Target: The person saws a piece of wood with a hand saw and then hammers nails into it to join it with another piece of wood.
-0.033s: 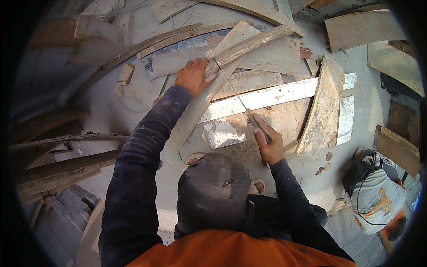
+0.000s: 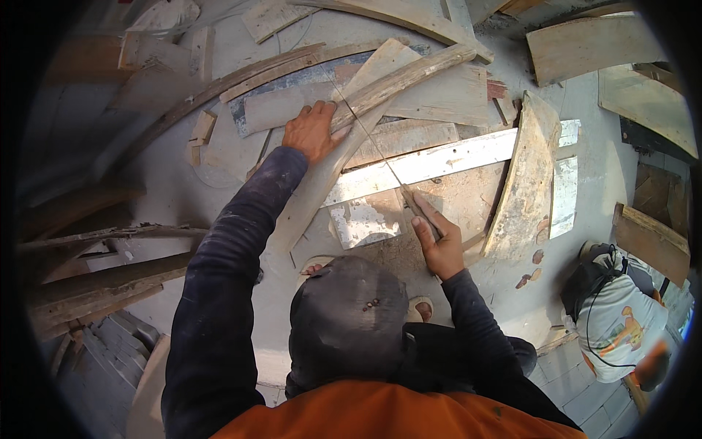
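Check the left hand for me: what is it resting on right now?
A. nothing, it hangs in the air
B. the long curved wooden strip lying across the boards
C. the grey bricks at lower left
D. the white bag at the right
B: the left hand lies palm down on the curved wooden strip, where a thin string crosses it.

A building site: rough wooden planks [image 2: 409, 164] strewn over bare concrete floor [image 2: 219, 157].
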`<move>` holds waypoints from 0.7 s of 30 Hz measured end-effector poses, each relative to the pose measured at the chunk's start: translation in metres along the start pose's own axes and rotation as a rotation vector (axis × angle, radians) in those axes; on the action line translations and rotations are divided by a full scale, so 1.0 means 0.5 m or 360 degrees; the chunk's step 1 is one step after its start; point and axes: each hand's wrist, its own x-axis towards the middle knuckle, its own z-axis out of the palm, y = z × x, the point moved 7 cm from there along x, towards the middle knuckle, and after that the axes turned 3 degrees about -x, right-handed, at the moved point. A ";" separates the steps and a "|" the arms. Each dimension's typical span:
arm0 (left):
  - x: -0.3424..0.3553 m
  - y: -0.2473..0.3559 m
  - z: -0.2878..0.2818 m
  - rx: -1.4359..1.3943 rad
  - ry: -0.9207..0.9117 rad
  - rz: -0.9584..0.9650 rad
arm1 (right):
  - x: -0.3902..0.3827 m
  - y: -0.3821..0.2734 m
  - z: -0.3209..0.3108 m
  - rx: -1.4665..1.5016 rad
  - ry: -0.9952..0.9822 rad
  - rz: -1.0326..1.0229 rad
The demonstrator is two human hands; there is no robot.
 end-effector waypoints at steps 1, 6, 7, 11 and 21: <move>0.001 -0.001 -0.001 -0.0031 0.0003 -0.0021 | -0.021 0.007 -0.005 -0.0002 -0.0020 0.0050; -0.001 0.003 0.002 -0.0005 0.0042 -0.0019 | -0.107 0.021 -0.060 -0.0021 0.0076 0.0212; -0.002 0.004 0.003 0.0024 0.0049 -0.0007 | -0.095 0.019 -0.068 0.0037 0.0207 0.0123; -0.003 0.002 0.003 0.0040 0.0107 -0.0002 | -0.077 0.020 -0.068 -0.0031 0.0083 0.0120; -0.017 0.003 0.014 0.0045 0.0017 0.0006 | -0.026 -0.012 -0.020 -0.0016 -0.0007 -0.0015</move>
